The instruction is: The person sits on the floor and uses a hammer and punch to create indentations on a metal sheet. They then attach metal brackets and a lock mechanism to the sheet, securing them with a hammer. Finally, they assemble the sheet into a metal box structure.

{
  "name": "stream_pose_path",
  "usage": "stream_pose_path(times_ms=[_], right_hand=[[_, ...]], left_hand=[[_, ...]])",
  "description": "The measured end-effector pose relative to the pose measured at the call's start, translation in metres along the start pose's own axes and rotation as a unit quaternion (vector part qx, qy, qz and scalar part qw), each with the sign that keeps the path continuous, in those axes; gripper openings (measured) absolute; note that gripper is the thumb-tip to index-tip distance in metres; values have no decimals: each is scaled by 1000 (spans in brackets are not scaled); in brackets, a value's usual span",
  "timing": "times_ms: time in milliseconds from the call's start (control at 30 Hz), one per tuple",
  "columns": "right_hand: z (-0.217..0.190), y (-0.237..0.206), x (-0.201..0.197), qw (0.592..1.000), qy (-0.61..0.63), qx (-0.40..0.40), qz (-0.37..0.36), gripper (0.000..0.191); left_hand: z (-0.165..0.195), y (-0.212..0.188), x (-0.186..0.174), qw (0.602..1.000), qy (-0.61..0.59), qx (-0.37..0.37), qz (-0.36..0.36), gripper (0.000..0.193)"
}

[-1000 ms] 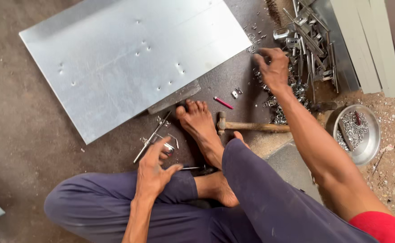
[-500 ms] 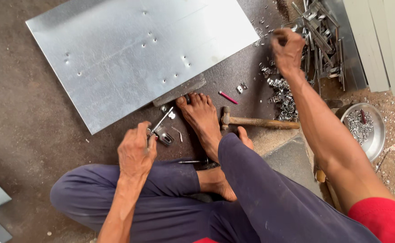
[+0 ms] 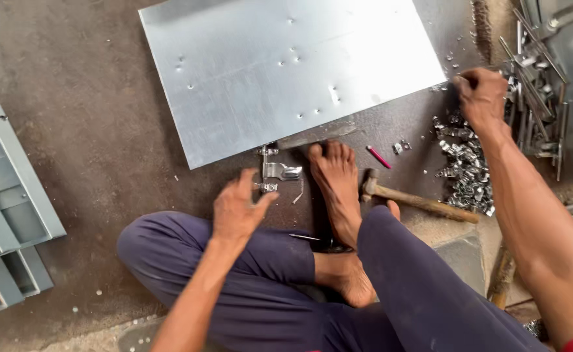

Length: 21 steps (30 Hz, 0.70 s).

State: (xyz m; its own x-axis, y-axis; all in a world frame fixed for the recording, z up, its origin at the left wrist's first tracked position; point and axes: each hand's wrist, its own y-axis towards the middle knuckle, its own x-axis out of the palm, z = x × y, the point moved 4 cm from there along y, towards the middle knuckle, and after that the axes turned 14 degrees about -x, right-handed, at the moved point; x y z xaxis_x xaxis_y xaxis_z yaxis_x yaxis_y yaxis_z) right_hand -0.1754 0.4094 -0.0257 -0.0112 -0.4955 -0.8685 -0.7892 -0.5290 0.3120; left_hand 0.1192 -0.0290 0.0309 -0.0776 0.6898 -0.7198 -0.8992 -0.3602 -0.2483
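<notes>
A: From the head view, what were the hands doing?

B: The left hand (image 3: 239, 210) hovered just above the floor (image 3: 90, 163) with its fingers spread, holding nothing. The nearest thing to it was the hinge (image 3: 274, 171), which lay flat on the floor just beyond its fingertips, at the near edge of the sheet (image 3: 280, 65).

A: And the right hand (image 3: 481, 96)?

B: It was stretched far out to the right, knuckles up and fingers curled down into the pile of clips (image 3: 462, 163), next to the bundle of strips (image 3: 537, 85). I couldn't tell whether it had pinched anything, because the fingertips were hidden.

A: What else lay close by?

B: A bare foot (image 3: 334, 189) rested on the floor just right of the hinge, with its toes near the sheet's edge. A hammer (image 3: 417, 199) lay beside the foot, its head close to the ankle side. A red pencil (image 3: 379, 157) was between the foot and the clips. Grey trays (image 3: 6, 195) sat well apart on the left.

A: What could go wrong from there, in your view?

B: The sheet's edge looked sharp, and the toes and the left fingers were both near it, so a slip of the sheet could cut skin. The clips looked jagged too; groping in them blind could nick a fingertip. With the body leaning right, the hinge might also get knocked out of place.
</notes>
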Motion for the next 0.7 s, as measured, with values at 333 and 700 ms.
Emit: stream_pose_path(times_ms=[333, 700], right_hand=[[-26, -17, -8, 992, -67, 14, 105, 11], [-60, -62, -3, 992, 18, 73, 102, 10]], left_hand=[[-12, 7, 33, 981, 63, -160, -85, 54], [-4, 5, 27, 994, 23, -110, 6, 55]])
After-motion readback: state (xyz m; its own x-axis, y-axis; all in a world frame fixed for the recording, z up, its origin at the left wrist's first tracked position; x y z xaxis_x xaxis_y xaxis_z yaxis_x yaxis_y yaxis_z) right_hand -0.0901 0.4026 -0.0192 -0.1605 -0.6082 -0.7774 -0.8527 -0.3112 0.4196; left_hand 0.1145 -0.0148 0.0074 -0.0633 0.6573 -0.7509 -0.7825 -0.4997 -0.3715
